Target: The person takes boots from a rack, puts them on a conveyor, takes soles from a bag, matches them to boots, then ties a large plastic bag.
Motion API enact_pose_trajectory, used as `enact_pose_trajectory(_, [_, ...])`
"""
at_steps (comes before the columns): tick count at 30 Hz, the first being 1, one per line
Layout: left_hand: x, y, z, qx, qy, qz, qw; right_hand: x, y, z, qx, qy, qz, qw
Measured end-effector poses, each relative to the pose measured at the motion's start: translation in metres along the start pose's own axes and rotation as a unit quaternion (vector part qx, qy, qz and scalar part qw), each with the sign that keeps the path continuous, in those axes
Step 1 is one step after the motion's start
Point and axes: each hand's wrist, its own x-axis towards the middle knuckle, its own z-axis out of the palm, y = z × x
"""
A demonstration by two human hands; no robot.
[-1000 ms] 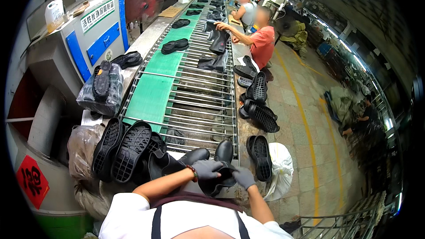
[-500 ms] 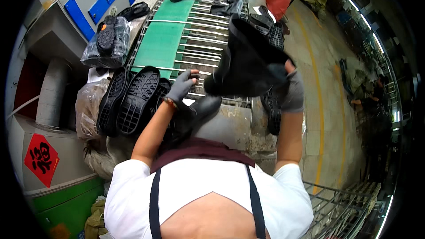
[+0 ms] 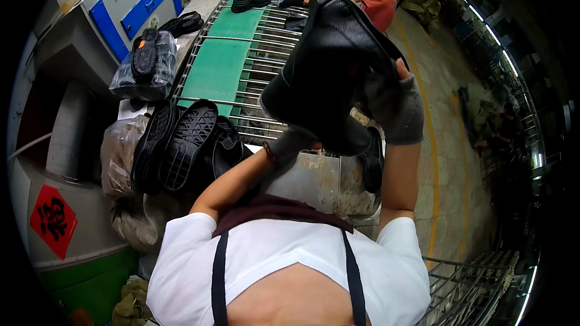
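I hold a black boot (image 3: 329,63) up close to the camera with both gloved hands. My right hand (image 3: 396,108), in a grey glove, grips its right side. My left hand (image 3: 290,139), also in a grey glove, holds it from underneath, mostly hidden by the boot. Below the boot lies the near end of a roller conveyor (image 3: 241,66) with a green belt. Black boots and soles (image 3: 181,142) are piled to the left of my left forearm.
A grey and blue machine cabinet (image 3: 130,3) stands at the left, with a bagged shoe (image 3: 145,63) beside it. More black shoes (image 3: 251,2) lie farther along the conveyor. A person in a red shirt (image 3: 380,0) works at its right side. A wire cart (image 3: 471,284) stands lower right.
I lifted the black boot from the conveyor's end up toward my face. My head has tilted down and both arms have risen.
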Motion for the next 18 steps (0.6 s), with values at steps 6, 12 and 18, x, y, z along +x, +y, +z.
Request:
enact_pose_trajectory(6, [-0.015, 0.018, 0.028, -0.11, 0.071, -0.018, 0.991, -0.035, -0.012, -0.014, -0.007, 0.044, -0.038, 0.998])
enact_pose_trajectory(12, [-0.004, 0.083, 0.054, -0.16, 0.118, 0.024, 0.98, -0.06, -0.026, -0.073, 0.022, 0.019, -0.04, 0.999])
enact_pose_trajectory(18, [0.016, 0.077, 0.049, -0.34, 0.091, -0.028, 0.936, -0.076, -0.003, -0.118, -0.104, 0.095, -0.105, 0.984])
